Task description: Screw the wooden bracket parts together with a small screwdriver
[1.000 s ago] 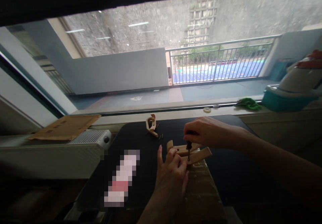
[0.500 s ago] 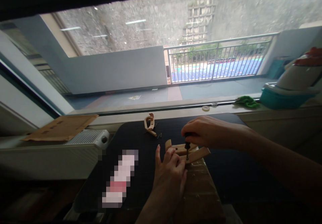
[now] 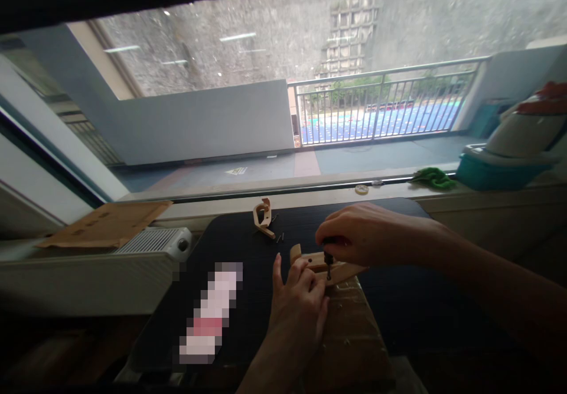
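Observation:
My right hand (image 3: 358, 234) is closed round the dark handle of a screwdriver (image 3: 328, 258), which stands nearly upright with its tip on a light wooden assembly (image 3: 348, 273). My left hand (image 3: 299, 299) grips that assembly from the near left, its index finger sticking out to the side. The wood lies on the far end of a brown taped box (image 3: 349, 335). A screw under the tip is too small to make out. Farther back lies a second wooden piece (image 3: 264, 224) of bent shape, with several small screws (image 3: 280, 238) beside it.
The dark tabletop (image 3: 248, 287) runs up to the window sill. A blurred pink-and-white item (image 3: 212, 311) lies left of my left hand. On the sill are a tape roll (image 3: 361, 189), a green cloth (image 3: 434, 177) and a teal container (image 3: 496, 169). A radiator (image 3: 155, 243) stands at the left.
My right hand has turned on the screwdriver handle and shifted slightly left, now covering more of the wood. My left hand stays in place.

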### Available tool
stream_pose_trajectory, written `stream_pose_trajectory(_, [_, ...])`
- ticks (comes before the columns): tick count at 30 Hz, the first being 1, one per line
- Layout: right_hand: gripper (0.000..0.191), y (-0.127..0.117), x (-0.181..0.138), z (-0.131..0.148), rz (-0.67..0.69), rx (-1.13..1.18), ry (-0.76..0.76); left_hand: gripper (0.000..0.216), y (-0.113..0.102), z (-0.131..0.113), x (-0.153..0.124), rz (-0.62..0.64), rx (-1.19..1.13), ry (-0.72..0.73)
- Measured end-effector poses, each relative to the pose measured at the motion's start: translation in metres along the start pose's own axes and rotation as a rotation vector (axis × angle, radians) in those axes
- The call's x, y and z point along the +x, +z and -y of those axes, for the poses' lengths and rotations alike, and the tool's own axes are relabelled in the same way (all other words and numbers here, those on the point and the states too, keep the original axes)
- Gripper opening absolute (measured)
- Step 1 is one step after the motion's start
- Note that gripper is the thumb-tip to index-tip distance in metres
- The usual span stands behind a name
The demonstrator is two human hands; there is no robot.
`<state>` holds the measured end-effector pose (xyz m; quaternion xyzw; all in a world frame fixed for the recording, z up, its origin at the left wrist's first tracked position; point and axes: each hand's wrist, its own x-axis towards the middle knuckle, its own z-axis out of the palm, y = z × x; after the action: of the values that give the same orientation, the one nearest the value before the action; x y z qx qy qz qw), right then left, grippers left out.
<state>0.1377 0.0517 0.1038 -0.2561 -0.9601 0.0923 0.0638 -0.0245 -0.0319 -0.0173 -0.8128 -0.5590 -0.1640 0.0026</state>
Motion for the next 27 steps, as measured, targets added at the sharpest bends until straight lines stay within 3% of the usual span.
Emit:
stream_pose_trajectory(5, [0.019,0.005,0.001,-0.003,-0.010,0.060,-0.014,0.020,-0.001,0.000,0.001,0.006,0.001,0.002])
stream_pose_trajectory(14, [0.024,0.014,0.002,-0.012,-0.099,0.042,0.117,0.020,-0.002,-0.001,0.000,-0.003,-0.001,0.008])
stream_pose_trajectory(27, [0.022,0.014,-0.001,-0.013,-0.079,0.102,0.062,0.018,-0.001,0.000,0.001,-0.013,-0.020,0.009])
